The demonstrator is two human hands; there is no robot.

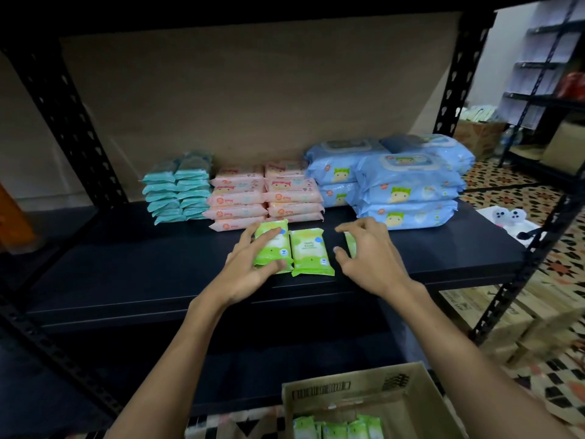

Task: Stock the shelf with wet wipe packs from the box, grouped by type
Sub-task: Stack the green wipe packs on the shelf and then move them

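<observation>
The shelf (126, 267) lies bare along its left and front edges; teal packs (177, 188), pink packs (266, 194) and blue packs (399, 182) block the back edge.

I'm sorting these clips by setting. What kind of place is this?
Probably a stockroom or small shop's storage area: a black slotted metal shelf holds colour-grouped stacks of wet wipe packs, an open cardboard box holds more, and further cartons sit behind.
</observation>
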